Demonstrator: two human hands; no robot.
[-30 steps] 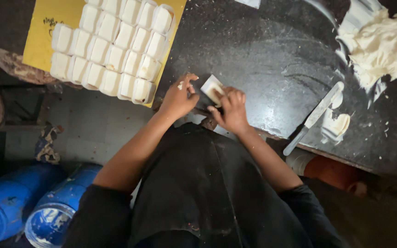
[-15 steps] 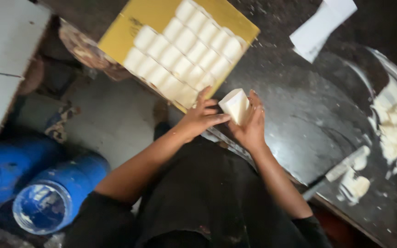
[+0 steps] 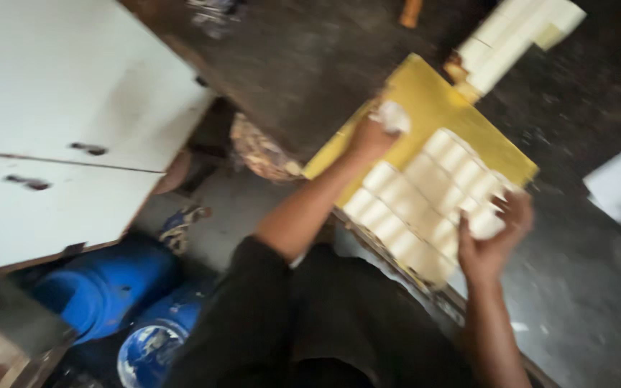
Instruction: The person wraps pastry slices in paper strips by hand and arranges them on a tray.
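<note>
Yellow board (image 3: pixel 425 108) sits at centre right of the frame on the dark tabletop (image 3: pixel 310 65), its near edge close to the tabletop's rim, rows of white blocks (image 3: pixel 425 201) packed along that edge. Your left hand (image 3: pixel 371 136) has its grip closed on a white lump (image 3: pixel 395 115) at the board's upper left; your right hand (image 3: pixel 494 233) curls around an end block (image 3: pixel 484 223) at the rows' right end. Nudge the rows while setting either piece and the outer blocks could slide off toward the blue drums (image 3: pixel 109 302) at lower left. Soft blocks may dent under a tight grip.
</note>
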